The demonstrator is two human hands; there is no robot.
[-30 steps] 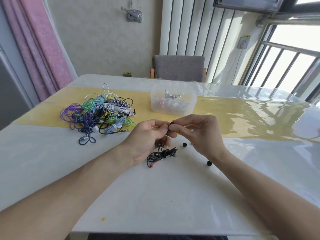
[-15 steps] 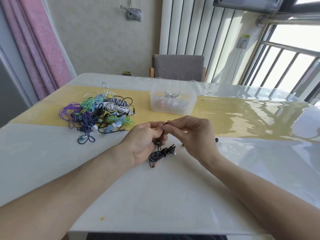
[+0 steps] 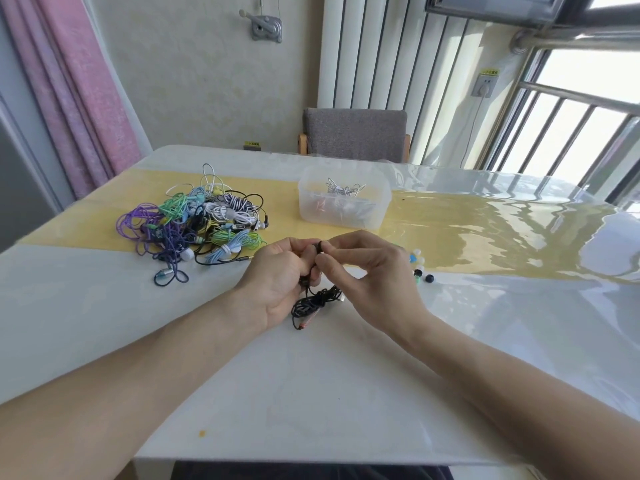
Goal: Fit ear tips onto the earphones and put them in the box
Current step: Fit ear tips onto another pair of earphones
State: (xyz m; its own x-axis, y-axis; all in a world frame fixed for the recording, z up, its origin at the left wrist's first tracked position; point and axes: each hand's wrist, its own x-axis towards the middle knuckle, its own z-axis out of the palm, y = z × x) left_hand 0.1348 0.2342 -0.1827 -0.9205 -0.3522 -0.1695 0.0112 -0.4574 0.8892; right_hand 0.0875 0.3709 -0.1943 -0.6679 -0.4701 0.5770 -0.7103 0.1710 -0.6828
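Pinching a black earphone (image 3: 317, 299) in both hands (image 3: 332, 271), we fit a tip; the pile (image 3: 197, 223) waits, few sets in the box (image 3: 344, 216).

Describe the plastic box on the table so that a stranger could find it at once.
Start at the grey chair at the far side of the table. Just in front of it, on the yellow strip, stands the clear box, right of the colourful earphone pile. It is the only container, open-topped, with a few earphones inside.
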